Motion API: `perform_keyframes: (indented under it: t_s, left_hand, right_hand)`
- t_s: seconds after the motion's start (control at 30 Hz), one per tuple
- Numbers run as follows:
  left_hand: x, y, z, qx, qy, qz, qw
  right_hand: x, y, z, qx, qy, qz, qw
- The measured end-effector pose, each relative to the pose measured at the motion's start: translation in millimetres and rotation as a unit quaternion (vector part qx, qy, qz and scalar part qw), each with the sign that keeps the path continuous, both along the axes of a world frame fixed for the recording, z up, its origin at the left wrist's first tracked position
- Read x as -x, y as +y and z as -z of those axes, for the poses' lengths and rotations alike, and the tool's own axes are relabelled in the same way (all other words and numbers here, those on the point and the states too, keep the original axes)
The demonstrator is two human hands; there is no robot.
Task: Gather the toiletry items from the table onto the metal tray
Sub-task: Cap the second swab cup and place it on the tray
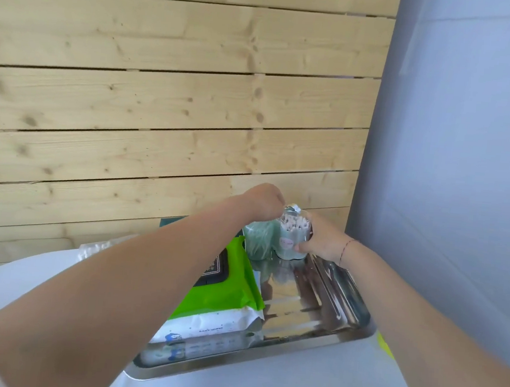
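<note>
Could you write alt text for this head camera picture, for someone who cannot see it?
Two bare hands hold a clear jar of cotton swabs at the far end of a metal tray, right hand gripping its side, left hand at its top. A green-topped wipes pack lies on the tray.

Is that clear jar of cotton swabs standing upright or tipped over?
Upright. The jar of cotton swabs stands at the metal tray's far end, swab tips pointing up, right hand around its side.

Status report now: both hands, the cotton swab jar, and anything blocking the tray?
Right hand grips cotton swab jar at far end of metal tray. Left hand at jar's top. Wipes pack and green container on tray; nothing blocking.
</note>
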State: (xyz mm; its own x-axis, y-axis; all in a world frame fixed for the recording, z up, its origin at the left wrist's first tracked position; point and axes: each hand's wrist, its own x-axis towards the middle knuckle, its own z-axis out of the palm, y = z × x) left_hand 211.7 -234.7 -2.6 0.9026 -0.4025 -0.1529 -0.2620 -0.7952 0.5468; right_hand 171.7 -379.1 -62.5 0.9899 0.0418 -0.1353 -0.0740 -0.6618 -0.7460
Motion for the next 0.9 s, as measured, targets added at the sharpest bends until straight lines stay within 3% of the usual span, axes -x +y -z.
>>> perform_keyframes:
  t_s: [0.27, 0.53, 0.73, 0.9]
  left_hand:
    - [-1, 6, 3, -0.045, -0.016, -0.01, 0.999]
    - [1, 12, 3, -0.03, -0.013, -0.026, 0.999]
    - [31, 46, -25, 0.047, -0.05, -0.054, 0.996]
    - [110, 115, -41, 0.185, -0.139, -0.103, 0.967]
  right_hand:
    - [-25, -5, 21, 0.008, -0.042, 0.127, 0.991]
    - [-35, -5, 34, 0.032, -0.047, 0.145, 0.988]
    - [9, 2, -10, 0.091, -0.107, 0.193, 0.971]
    - [92, 38, -43, 0.015, -0.267, 0.202, 0.942]
